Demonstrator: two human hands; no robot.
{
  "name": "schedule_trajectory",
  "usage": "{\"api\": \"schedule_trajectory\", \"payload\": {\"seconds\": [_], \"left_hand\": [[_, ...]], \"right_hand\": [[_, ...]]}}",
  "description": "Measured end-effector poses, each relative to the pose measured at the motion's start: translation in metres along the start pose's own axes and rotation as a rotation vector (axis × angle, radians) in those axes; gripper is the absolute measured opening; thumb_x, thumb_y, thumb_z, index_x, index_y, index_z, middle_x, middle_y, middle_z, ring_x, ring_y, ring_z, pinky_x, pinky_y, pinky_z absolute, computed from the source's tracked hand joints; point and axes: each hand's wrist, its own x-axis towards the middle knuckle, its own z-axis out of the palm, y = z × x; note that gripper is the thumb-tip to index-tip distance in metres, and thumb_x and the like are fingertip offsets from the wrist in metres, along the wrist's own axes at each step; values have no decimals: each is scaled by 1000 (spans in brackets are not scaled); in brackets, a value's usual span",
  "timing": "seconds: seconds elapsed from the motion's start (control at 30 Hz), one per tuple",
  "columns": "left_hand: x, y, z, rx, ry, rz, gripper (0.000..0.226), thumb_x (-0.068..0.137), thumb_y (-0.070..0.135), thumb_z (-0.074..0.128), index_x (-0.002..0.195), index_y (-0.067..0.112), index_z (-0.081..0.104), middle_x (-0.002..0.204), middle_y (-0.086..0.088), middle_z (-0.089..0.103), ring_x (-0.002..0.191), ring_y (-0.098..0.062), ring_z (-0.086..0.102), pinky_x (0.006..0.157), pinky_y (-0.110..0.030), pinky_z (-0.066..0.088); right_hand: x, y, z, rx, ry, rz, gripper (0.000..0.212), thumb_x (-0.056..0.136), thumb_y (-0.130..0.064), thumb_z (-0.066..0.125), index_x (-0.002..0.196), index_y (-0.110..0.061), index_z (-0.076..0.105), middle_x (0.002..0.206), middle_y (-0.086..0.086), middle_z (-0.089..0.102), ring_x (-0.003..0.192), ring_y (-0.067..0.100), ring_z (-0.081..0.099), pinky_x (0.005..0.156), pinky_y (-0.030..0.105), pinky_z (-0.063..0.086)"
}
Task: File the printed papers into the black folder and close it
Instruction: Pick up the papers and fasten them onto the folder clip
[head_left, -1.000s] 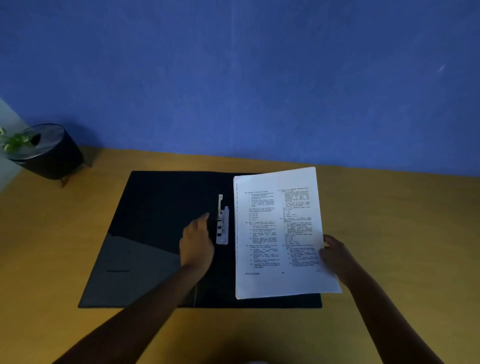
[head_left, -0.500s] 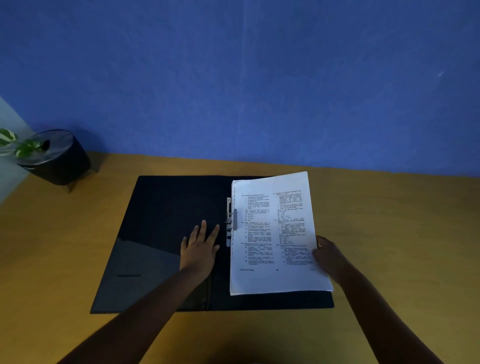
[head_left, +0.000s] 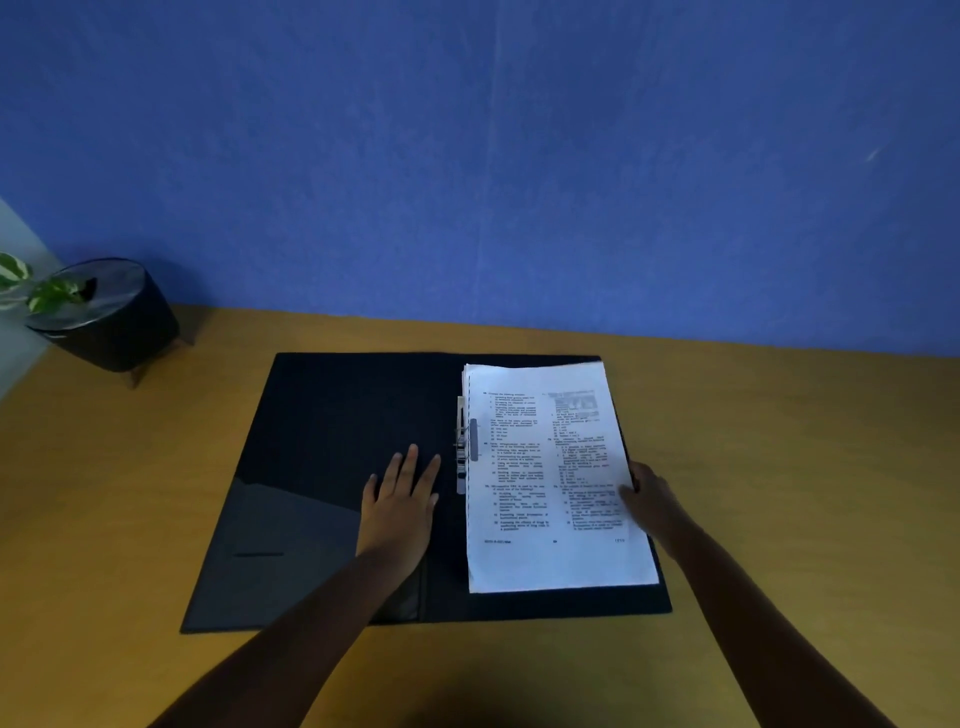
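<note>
The black folder (head_left: 332, 415) lies open and flat on the wooden table. A stack of printed papers (head_left: 545, 478) rests on its right half, its left edge against the metal fastener (head_left: 461, 447) at the spine. My left hand (head_left: 400, 506) lies palm down with fingers spread on the left inner cover, just left of the fastener. My right hand (head_left: 647, 496) grips the right edge of the paper stack, thumb on top.
A black round planter (head_left: 111, 317) with green leaves (head_left: 36, 291) stands at the table's far left corner. A blue wall rises behind the table. Bare wooden tabletop (head_left: 779, 467) lies right of the folder and in front of it.
The papers have come down from a raised tilt and shifted left against the fastener. My left hand has flattened onto the left cover. The view has moved slightly.
</note>
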Motion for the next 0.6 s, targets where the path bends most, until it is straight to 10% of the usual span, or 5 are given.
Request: {"api": "schedule_trajectory", "payload": {"seconds": [0.23, 0.6], "left_hand": [[-1, -1, 2, -5, 46, -28, 52, 91, 33, 23, 136, 21, 47, 142, -9, 46, 131, -28, 43, 100, -49, 38], [-2, -1, 7, -24, 93, -8, 54, 92, 34, 20, 138, 20, 44, 144, -10, 44, 133, -28, 40, 103, -50, 35]], "right_hand": [[4, -7, 4, -173, 132, -42, 34, 95, -17, 42, 124, -2, 50, 118, 23, 51, 101, 37, 55, 89, 46, 49], [17, 4, 8, -163, 176, -88, 34, 92, -6, 35, 120, -2, 53, 111, 24, 57, 88, 36, 60, 71, 40, 52]]}}
